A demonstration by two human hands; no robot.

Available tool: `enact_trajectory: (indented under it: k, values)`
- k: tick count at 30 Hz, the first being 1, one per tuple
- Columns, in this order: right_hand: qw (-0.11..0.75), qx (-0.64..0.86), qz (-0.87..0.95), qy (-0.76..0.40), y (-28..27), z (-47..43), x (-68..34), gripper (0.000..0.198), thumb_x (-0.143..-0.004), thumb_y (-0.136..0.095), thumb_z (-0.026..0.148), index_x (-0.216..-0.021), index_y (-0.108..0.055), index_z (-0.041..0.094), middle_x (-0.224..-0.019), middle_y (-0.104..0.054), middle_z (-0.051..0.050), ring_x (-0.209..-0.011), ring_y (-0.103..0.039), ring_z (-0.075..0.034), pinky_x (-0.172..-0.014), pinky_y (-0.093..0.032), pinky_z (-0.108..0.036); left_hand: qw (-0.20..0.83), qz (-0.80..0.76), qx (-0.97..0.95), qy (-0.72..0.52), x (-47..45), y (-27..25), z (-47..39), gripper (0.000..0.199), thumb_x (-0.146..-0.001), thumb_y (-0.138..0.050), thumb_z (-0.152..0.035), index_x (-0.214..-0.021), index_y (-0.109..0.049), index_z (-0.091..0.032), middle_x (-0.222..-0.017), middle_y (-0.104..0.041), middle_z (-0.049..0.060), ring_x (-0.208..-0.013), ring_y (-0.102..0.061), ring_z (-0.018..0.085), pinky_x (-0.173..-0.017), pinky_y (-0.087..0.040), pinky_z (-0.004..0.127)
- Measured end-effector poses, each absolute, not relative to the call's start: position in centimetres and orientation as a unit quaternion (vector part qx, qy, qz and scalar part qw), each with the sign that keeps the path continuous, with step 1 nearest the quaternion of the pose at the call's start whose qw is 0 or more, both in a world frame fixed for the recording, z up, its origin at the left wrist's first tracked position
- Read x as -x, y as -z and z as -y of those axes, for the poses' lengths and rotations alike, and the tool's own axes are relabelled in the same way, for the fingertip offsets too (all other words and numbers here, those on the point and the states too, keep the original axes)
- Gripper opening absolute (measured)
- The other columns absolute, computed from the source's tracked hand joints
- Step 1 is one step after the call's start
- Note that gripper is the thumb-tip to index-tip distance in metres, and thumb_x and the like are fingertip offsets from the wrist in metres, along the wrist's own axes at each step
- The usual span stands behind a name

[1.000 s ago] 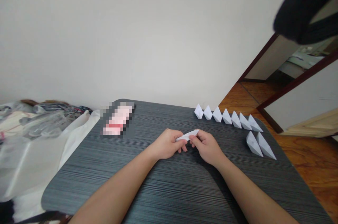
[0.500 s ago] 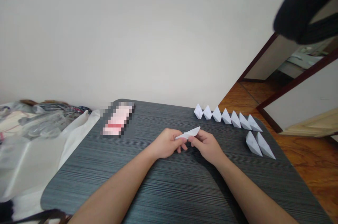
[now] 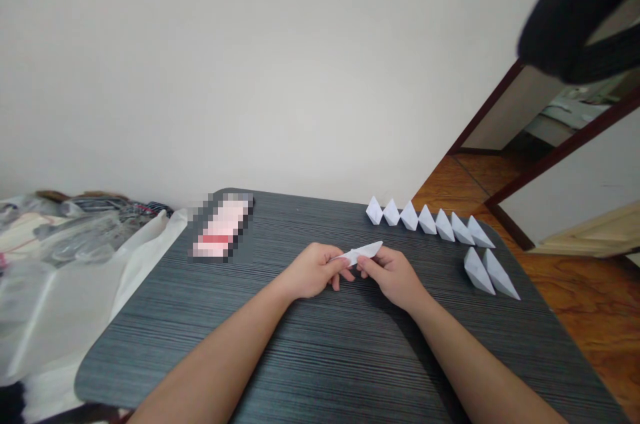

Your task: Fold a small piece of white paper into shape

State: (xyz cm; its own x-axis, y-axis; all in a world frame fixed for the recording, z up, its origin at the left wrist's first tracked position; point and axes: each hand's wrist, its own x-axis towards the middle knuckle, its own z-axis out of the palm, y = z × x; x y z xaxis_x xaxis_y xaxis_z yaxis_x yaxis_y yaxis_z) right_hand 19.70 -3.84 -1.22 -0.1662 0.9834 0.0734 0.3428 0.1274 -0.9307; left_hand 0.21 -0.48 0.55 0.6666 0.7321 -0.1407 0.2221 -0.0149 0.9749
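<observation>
A folded white paper boat (image 3: pixel 365 251) is held above the middle of the dark table (image 3: pixel 320 357). My left hand (image 3: pixel 315 271) pinches its left end, thumb on the near side, with the other fingers curled below. My right hand (image 3: pixel 393 276) grips the right part of the same boat between thumb and fingers. Part of the paper is hidden by the fingers. Several finished-looking white paper boats stand in a row along the far right edge, one of them a boat (image 3: pixel 409 216) near the row's middle. Two more boats, including this one (image 3: pixel 479 271), stand nearer to me on the right.
A blurred-out phone-like rectangle (image 3: pixel 217 227) lies at the table's far left. Clear plastic bags and cloth (image 3: pixel 85 237) are heaped left of the table. A pale wall (image 3: pixel 300 77) rises behind it. Wooden floor (image 3: pixel 595 284) and a doorway are to the right.
Both hands keep hold of the paper boat, which has tilted slightly and opened a little between the fingers. The view has shifted very slightly; the other boats stay put.
</observation>
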Motion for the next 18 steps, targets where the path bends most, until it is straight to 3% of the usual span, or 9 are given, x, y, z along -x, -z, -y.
enact_trajectory:
  k: [7, 18]
  values:
    - [0.409, 0.557, 0.622, -0.369, 1.26, 3.8, -20.26, 0.035, -0.087, -0.049, 0.04, -0.063, -0.059, 0.017, -0.058, -0.056, 0.0, -0.053, -0.048, -0.012, -0.05, -0.036, -0.023, 0.608, -0.345, -0.685, -0.206, -0.2, -0.61, 0.55, 0.038, -0.087, -0.044, -0.042, -0.084, -0.065, -0.01, -0.08, -0.07, 0.009, -0.051, -0.055, 0.009, -0.051, -0.04, 0.02]
    - [0.429, 0.567, 0.598, -0.37, 1.27, 3.72, -20.51, 0.036, -0.086, -0.05, 0.044, -0.065, -0.06, 0.017, -0.057, -0.057, -0.001, -0.05, -0.045, -0.012, -0.047, -0.035, -0.024, 0.622, -0.358, -0.66, -0.222, -0.31, -0.69, 0.52, 0.037, -0.087, -0.043, -0.043, -0.088, -0.061, -0.011, -0.092, -0.07, 0.011, -0.049, -0.055, 0.008, -0.049, -0.039, 0.019]
